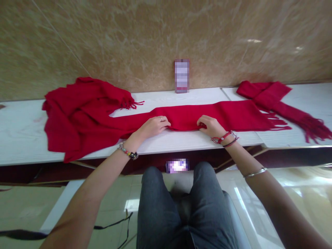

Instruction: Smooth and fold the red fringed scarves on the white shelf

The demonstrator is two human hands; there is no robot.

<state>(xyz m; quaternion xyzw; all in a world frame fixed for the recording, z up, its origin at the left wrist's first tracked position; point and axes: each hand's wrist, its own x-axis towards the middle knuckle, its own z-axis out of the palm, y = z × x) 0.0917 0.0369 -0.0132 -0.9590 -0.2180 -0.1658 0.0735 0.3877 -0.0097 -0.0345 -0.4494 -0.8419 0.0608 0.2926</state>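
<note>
A long red scarf (233, 116) lies stretched across the white table (23, 135), its fringed end at the right and its other part bunched in a heap at the left. My left hand (153, 126) rests on the scarf's near edge, fingers curled and pinching the cloth. My right hand (210, 125) is a short way to the right on the same edge, fingers also closed on the fabric. Both wrists wear bracelets.
A second red fringed scarf (275, 98) lies folded at the table's right end. A small upright card (182, 76) leans against the marble wall behind. My knees in grey trousers are below the table edge. A dark cable lies on the shiny floor.
</note>
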